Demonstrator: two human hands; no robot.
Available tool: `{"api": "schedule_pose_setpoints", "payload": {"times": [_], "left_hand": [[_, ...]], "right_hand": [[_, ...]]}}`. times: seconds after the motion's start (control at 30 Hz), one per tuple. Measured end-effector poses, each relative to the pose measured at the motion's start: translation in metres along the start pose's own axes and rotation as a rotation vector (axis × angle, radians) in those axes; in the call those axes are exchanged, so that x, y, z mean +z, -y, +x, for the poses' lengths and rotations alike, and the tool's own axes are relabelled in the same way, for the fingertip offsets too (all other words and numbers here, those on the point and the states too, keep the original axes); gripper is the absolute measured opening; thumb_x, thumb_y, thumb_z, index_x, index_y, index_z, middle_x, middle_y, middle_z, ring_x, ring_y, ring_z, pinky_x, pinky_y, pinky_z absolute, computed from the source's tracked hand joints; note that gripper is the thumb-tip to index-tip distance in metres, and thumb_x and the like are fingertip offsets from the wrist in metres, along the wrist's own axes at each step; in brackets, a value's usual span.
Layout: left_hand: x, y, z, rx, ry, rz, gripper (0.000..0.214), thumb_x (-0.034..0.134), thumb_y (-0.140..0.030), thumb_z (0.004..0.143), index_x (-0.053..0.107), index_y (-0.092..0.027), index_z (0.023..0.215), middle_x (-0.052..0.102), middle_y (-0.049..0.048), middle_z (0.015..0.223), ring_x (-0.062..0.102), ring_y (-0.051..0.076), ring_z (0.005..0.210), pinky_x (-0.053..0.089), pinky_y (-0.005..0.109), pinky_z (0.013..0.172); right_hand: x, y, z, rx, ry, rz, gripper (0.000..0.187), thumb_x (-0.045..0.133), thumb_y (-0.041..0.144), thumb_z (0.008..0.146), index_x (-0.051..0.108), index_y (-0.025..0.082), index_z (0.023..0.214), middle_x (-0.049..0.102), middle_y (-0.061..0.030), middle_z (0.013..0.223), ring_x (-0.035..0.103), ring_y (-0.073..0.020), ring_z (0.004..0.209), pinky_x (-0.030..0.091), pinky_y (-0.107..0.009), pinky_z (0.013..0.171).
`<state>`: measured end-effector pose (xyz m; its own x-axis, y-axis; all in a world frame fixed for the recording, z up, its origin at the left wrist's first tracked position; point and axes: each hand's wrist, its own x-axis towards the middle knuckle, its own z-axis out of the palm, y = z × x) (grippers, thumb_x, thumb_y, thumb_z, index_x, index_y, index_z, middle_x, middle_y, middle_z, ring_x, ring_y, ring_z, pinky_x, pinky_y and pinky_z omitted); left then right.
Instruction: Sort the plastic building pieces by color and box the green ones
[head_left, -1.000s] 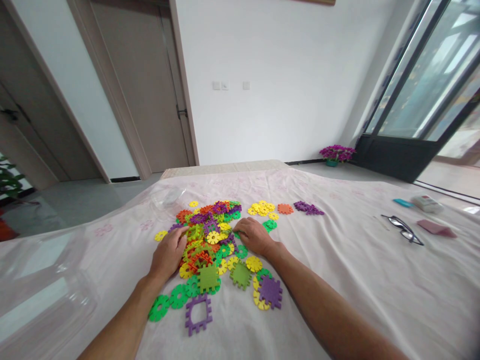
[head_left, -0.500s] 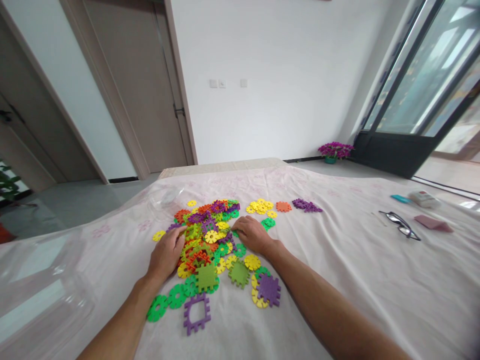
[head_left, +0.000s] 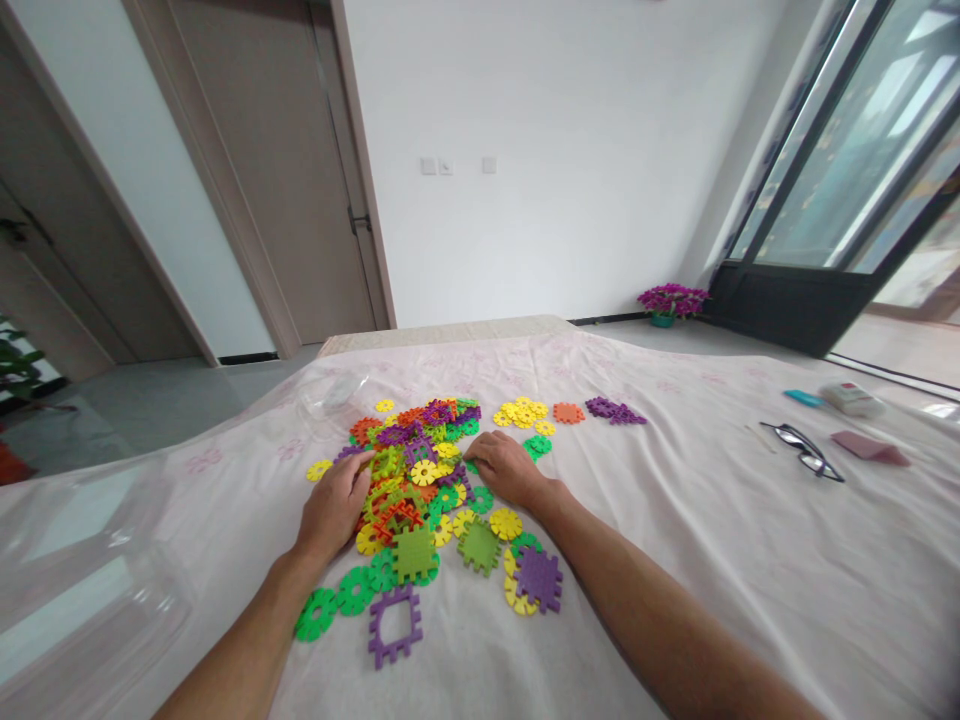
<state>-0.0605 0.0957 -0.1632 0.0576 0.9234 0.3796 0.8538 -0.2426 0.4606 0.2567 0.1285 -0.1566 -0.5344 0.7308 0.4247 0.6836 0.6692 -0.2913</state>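
See a mixed heap of coloured plastic pieces [head_left: 405, 438] lying on the cloth-covered surface [head_left: 675, 500], between left hand [head_left: 334, 505] and right hand [head_left: 510, 470]. Find the left hand along the heap's left edge, fingers bent toward the pieces; cannot tell whether gripping any. Find the right hand at the heap's right edge, fingers curved with tips partly hidden; cannot tell there either whether open or closed on a piece. Notice a purple hollow square [head_left: 399, 653] at the near side, beside a row of green discs [head_left: 315, 614], and a solid purple square [head_left: 538, 577] to the right, overlapping a yellow disc [head_left: 517, 602]. Spot a yellow cluster [head_left: 519, 412], an orange square [head_left: 568, 413] and dark purple pieces [head_left: 615, 410] beyond the right hand. Notice glasses [head_left: 808, 455] well to the right, and a clear container [head_left: 67, 565] at near left
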Motion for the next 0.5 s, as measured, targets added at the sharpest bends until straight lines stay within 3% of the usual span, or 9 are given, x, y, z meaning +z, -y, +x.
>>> {"api": "schedule_pose_setpoints", "payload": {"times": [0.5], "left_hand": [[0.0008,0.0023,0.0008,0.004,0.002,-0.001,0.043,0.035,-0.035,0.095,0.060,-0.023,0.127,0.065,0.0055,0.127,0.057,0.021,0.120,0.042,0.039,0.106]], "right_hand": [[0.0014,-0.0020,-0.0002,0.000,0.005,-0.005,0.027,0.053,0.009,0.087,0.071,0.022,0.102,0.068,-0.0054,0.100,0.057,-0.0179,0.095,0.041,-0.032,0.090]]}}
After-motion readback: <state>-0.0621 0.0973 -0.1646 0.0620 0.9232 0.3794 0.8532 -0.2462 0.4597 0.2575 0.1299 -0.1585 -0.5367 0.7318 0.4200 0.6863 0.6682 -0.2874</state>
